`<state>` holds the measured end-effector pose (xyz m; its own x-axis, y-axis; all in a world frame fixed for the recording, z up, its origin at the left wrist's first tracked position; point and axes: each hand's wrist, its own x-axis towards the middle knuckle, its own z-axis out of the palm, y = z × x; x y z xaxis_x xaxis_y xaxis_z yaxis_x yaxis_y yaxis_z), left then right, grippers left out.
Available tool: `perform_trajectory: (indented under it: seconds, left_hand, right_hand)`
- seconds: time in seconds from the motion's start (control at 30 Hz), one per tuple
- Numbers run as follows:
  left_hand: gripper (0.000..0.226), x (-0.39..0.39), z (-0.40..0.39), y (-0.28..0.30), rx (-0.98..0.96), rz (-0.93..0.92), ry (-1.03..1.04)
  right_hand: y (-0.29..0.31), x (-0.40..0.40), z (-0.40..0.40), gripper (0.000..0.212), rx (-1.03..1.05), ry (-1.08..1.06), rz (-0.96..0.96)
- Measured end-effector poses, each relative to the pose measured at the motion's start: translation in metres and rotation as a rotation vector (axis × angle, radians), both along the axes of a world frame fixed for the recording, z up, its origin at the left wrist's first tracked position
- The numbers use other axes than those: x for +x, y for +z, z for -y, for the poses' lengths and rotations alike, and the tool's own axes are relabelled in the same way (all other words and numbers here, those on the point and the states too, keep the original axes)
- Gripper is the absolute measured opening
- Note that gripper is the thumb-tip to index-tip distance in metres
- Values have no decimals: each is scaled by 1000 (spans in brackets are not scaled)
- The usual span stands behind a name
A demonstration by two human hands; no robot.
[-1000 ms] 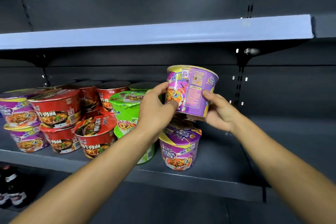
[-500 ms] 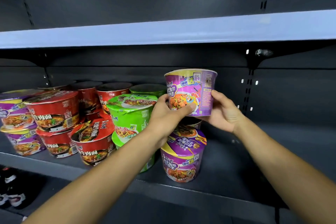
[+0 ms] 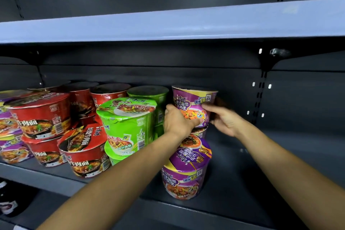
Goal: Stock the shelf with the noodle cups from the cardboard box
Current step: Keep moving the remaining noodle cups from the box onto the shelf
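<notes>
Both my hands hold an upright purple noodle cup (image 3: 194, 102) toward the back of the dark shelf (image 3: 233, 188). My left hand (image 3: 177, 121) grips its left side and my right hand (image 3: 224, 119) grips its right side. It sits on top of another purple cup (image 3: 200, 131) that is mostly hidden behind my left hand. In front of them stands a third purple cup (image 3: 186, 173) near the shelf's front edge. The cardboard box is out of view.
Left of my hands are stacked green cups (image 3: 127, 123), red cups (image 3: 39, 115) and more purple cups (image 3: 11, 147); one red cup (image 3: 84, 151) leans tilted. The upper shelf edge (image 3: 168, 24) hangs overhead. The shelf floor to the right is bare. Dark bottles (image 3: 9, 201) sit below left.
The purple cup moved back and down from mid-air and turned upright with its label facing me, now resting on the rear purple cup. Both hands still hold it.
</notes>
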<state>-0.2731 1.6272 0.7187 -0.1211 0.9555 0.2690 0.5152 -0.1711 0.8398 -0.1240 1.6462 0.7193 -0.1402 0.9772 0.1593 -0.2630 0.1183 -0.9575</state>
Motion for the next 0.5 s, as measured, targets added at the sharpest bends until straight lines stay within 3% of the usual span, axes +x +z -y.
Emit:
perform_trajectory:
  seconds: [0.17, 0.5]
  left_hand:
    - [84, -5, -10, -7, -33, 5, -42]
    - [73, -20, -24, -12, -101, 139, -133]
  right_hand:
    - [-10, -1, -13, 72, -3, 14, 91]
    - [-7, 0, -20, 89, 35, 50, 74]
